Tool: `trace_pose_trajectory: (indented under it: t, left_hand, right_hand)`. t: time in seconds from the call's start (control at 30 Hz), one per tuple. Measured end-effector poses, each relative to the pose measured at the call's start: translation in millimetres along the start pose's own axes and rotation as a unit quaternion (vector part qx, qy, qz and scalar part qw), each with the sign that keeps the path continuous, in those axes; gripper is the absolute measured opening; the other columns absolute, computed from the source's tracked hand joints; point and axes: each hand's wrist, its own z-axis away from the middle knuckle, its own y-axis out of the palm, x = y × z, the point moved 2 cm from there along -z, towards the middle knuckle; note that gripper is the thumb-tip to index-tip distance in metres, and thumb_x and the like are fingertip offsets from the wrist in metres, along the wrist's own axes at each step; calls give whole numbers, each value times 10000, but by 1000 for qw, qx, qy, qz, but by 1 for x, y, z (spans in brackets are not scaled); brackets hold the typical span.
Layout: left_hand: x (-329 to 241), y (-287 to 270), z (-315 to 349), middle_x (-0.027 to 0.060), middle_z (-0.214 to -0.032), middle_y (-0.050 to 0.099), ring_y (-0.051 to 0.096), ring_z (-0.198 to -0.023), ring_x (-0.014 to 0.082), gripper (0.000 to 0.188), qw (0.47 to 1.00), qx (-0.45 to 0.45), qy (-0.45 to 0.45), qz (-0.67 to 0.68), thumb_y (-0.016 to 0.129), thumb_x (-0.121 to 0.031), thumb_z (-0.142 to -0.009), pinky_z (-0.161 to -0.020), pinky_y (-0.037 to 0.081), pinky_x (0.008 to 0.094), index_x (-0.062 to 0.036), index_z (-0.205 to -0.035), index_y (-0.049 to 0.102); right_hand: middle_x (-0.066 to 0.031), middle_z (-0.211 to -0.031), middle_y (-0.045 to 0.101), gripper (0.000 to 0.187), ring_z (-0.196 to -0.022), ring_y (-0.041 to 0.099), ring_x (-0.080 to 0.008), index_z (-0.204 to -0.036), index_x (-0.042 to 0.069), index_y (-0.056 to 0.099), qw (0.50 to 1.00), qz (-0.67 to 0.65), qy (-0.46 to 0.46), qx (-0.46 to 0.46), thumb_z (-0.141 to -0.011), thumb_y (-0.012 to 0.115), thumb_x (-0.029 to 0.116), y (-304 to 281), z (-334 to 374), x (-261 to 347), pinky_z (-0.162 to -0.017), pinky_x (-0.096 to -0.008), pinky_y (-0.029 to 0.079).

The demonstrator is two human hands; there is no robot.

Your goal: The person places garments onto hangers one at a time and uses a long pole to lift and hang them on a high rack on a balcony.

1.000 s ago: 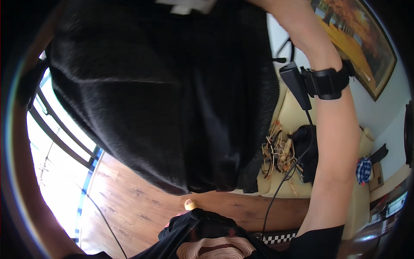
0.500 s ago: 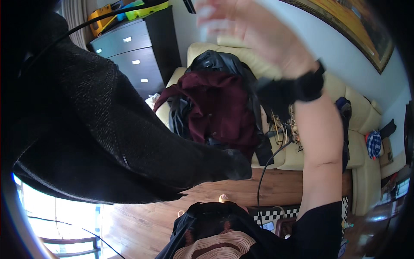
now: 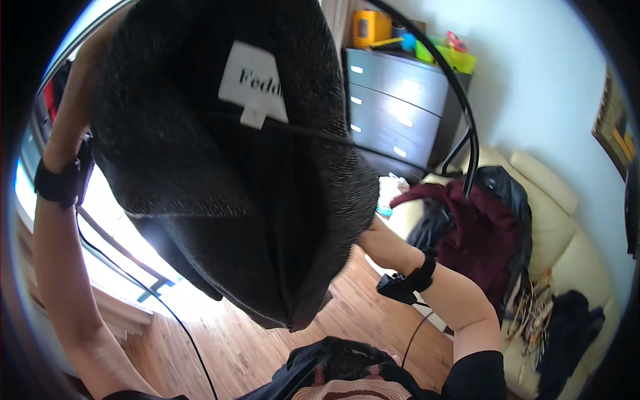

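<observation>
A dark grey coat point(image 3: 187, 180) of textured cloth fills the upper middle, its collar opening and white neck label turned toward me. Along its left edge my left hand point(image 3: 100, 43) is raised; its fingers pass behind the cloth and out of the picture. On the other side, my right hand point(image 3: 375, 241) reaches behind the coat's lower right edge, fingers hidden. Both wrists wear black bands. A thin curved black bar point(image 3: 463, 107) arches at the coat's upper right; whether it joins the coat I cannot tell.
Beyond the coat stands a dark chest of drawers point(image 3: 393, 100), yellow and green things on top. On the cream sofa point(image 3: 587, 280) lie a maroon garment point(image 3: 480, 233) over a black one, a bundle of hangers point(image 3: 532, 313) and dark clothing point(image 3: 570, 340). A black cable point(image 3: 177, 320) hangs at lower left.
My view has turned left. The coat has swung toward the middle with its collar and label now showing. My right arm has dropped from above the sofa to behind the coat; my left arm has appeared.
</observation>
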Motion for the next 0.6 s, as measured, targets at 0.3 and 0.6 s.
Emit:
trace_pose_trajectory:
  t: [0.3, 0.6]
  left_hand:
    - [-17, -25, 75, 86, -888, 613, 599, -771, 158, 205, 959, 79, -269, 44, 535, -146, -889, -679, 472, 264, -4, -1036, 550]
    - [3, -16, 130, 89, -741, 560, 550, -665, 163, 142, 902, 82, -420, -60, 452, -125, -911, -629, 427, 267, -4, -919, 526]
  right_hand:
    - [-66, -1054, 537, 364, -915, 526, -133, -1222, 19, 441, 991, 23, -28, 132, -880, 507, 127, 32, -92, -27, -818, -260, 436]
    - [-129, -1071, 444, 652, -1057, 419, -249, -1207, 8, 364, 993, 50, -82, 71, -711, 726, 227, 135, -134, -79, -885, -349, 378]
